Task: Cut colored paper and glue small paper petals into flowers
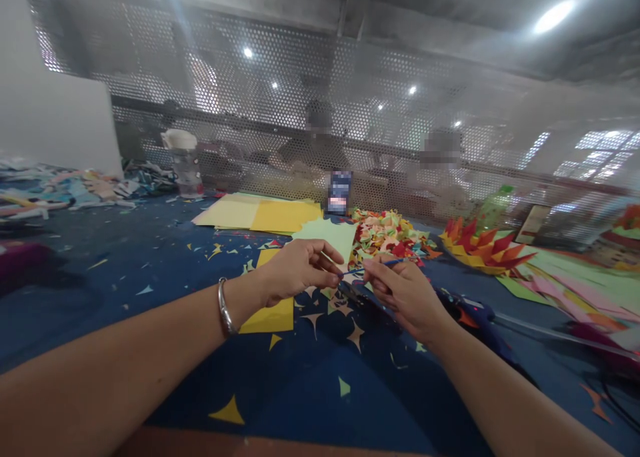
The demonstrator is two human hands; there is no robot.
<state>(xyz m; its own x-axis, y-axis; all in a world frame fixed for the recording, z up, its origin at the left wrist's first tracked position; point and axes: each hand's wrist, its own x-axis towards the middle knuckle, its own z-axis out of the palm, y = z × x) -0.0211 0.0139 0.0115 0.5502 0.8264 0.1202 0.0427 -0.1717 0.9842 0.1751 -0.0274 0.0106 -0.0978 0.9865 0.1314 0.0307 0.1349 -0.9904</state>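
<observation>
A thin blue stick runs almost level between my two hands. My right hand is closed around it, thumb and index finger pinching its shaft. At the stick's other end my left hand, with a silver bangle on the wrist, has thumb and fingertips pinched together; whatever lies between them is too small to make out. Just below the right fingers is a dark, narrow object, blurred and partly hidden. Under the left hand lies a yellow paper sheet, and pointed paper scraps are scattered below both hands.
Behind my hands are stacked yellow sheets, pale green paper, a phone and a heap of colourful paper bits. A spiky orange-yellow paper piece and a blue glue gun sit right. Far left stands a cup.
</observation>
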